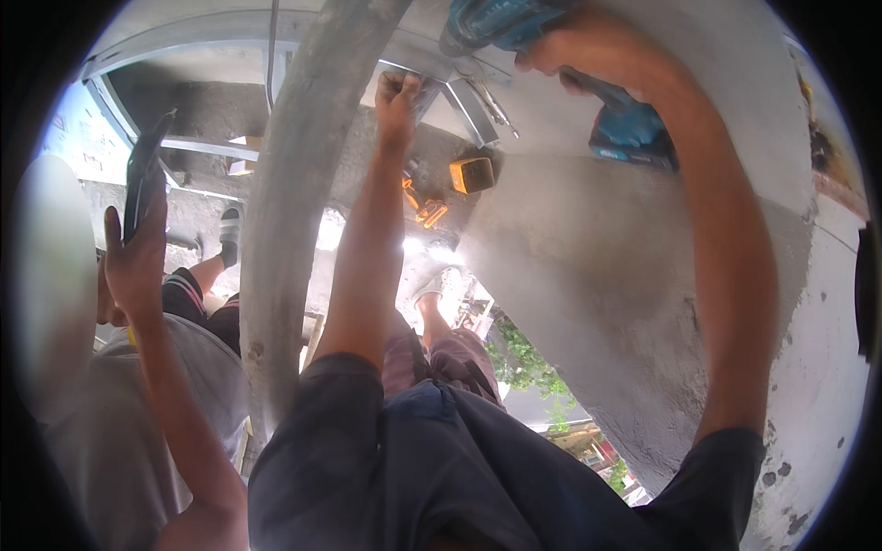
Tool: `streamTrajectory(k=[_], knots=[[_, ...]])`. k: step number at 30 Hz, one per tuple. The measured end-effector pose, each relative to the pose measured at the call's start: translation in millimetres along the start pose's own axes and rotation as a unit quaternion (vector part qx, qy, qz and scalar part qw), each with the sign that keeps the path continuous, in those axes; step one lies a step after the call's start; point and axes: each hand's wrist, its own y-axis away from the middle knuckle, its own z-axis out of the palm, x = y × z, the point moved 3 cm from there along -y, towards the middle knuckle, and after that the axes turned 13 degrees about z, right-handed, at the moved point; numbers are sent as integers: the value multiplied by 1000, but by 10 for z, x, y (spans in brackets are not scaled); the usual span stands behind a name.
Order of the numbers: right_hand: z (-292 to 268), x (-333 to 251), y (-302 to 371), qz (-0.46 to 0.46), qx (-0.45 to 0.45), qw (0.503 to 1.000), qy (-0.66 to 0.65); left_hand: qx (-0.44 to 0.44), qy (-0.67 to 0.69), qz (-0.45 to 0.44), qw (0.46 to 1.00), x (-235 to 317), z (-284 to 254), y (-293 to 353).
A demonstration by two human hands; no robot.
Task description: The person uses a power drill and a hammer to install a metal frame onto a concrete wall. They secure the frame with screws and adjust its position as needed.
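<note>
My right hand (597,46), raised at the upper right, is wrapped round the grip of a teal and black cordless drill (501,20). Its battery base (634,136) hangs below my wrist. At the top middle, my left hand (398,103) is closed on a grey metal profile (425,96), whose far part is partly hidden by my fingers. A further metal strip (471,115) slants down to the right from there, beside a thin rod-like piece (496,106). The drill's front end lies near these pieces; whether it touches them I cannot tell.
A round grey post (308,174) stands left of my left arm. Beyond it a co-worker's hand (138,266) holds a dark elongated object (145,179). Below are a yellow box (471,174) and orange items (429,213). A plastered wall (597,275) fills the right.
</note>
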Motion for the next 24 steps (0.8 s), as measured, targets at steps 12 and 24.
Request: streamTrajectory(k=[12,24], knots=[[1761,1411,916,130,-39,916,-378,-46,-416,-7,908,604,-208,1781],[3649,1853,1443,87,-95,904,-409,-275,-419,131,855,3154,868,2821]])
